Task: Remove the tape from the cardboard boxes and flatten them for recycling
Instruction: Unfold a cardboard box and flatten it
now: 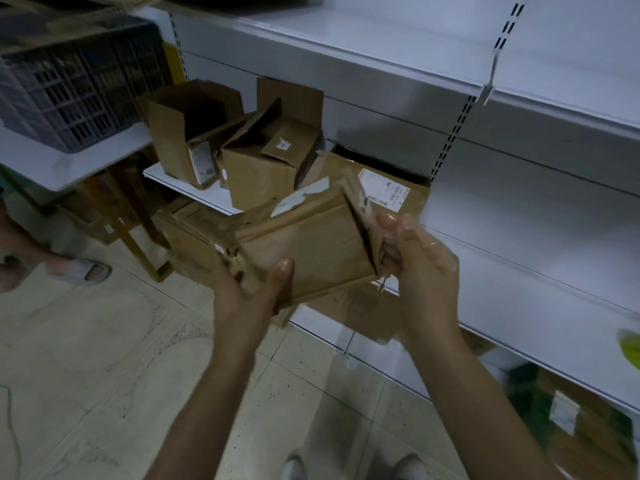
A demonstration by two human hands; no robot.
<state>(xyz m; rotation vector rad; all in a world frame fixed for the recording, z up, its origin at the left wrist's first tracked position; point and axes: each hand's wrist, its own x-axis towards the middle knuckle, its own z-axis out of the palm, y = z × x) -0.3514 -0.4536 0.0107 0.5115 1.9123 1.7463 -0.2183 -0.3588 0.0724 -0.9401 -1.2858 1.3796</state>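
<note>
I hold a small brown cardboard box (311,244) in front of me, partly squashed, with torn white label scraps on top. My left hand (249,289) grips its near left corner, thumb lying on the top face. My right hand (415,258) grips the box's right end, its fingers curled round crumpled clear tape (384,237) and the end flap. Behind it, several open cardboard boxes (266,161) stand on the low white shelf (207,195), and a flattened box with a shipping label (384,190) leans there.
White metal shelving (519,168) fills the right side. A dark plastic crate (79,84) sits on a white table at the left. Another person's sandalled foot (83,271) stands on the tiled floor (104,358). A labelled box (568,420) lies at bottom right.
</note>
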